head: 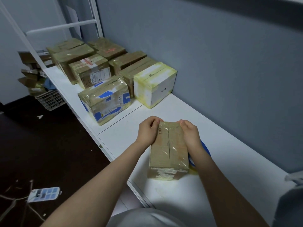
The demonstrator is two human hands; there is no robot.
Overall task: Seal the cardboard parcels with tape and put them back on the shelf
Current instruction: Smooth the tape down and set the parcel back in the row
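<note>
- The parcel (168, 148) lies on the near stretch of the white shelf (232, 163), with glossy clear tape over its top seam.
- Both hands are at its far end. The left hand (147, 132) has a closed grip, fingers curled on the far left corner. The right hand (191, 134) clasps the far right edge, thumb on top.
- The tape already looks wrinkled in places. Uneven pressing would likely trap more creases, and a loose end could stick to the fingers instead of the cardboard.
- The parcel sits fairly near the shelf's left edge, so a hard sideways push could slide it towards the floor (41, 145).
- A blue tape roll (207, 149) lies just beside the parcel, half hidden by the right forearm. A careless lift could knock it.
- Farther along the shelf stand the taped parcels (91, 71), packed together, with a white box (155, 84) nearest.
- A blue-grey wall (229, 54) runs along the right and a white frame (96, 17) rises at the far end.
- A phone (44, 194) and a crate (50, 99) lie on the dark floor.
</note>
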